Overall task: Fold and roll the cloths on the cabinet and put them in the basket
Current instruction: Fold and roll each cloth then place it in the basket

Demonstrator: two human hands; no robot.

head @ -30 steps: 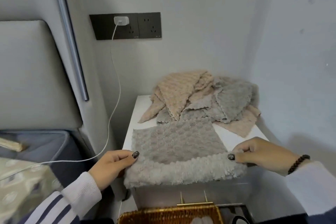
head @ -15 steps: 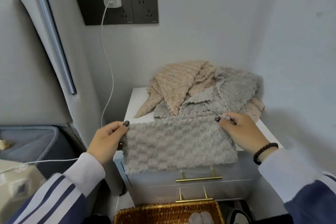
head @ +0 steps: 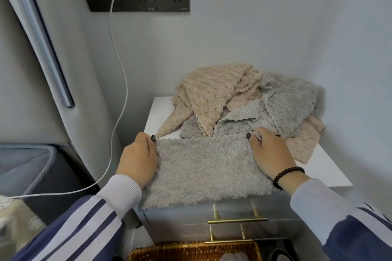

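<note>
- Since a second ago: near edge of the grey cloth [head: 203, 171] went from the cabinet's front lip up and over to the far edge, so it now lies folded in half; both my hands moved forward with it.
- Left hand [head: 137, 161] pinches the cloth's far-left corner, thumb on top, fingers curled round the edge.
- Right hand [head: 269, 154] pinches the far-right corner the same way, a bit of fabric bunched at the thumb.
- Folded cloth sits flat between my two hands on the white cabinet surface [head: 326, 174], its near edge hanging just over the front.
- Pile of loose cloths [head: 244, 104], beige and grey mixed, lies just beyond my hands, touching the folded cloth's far edge.
- Basket [head: 191, 251] is below and nearer than my hands, in front of the drawers; something pale is inside, can't tell what.
- Gold drawer handles [head: 237, 221] are under the cloth's near edge.
- White charger cable [head: 118, 70] hangs from the wall socket, left of my left hand.
</note>
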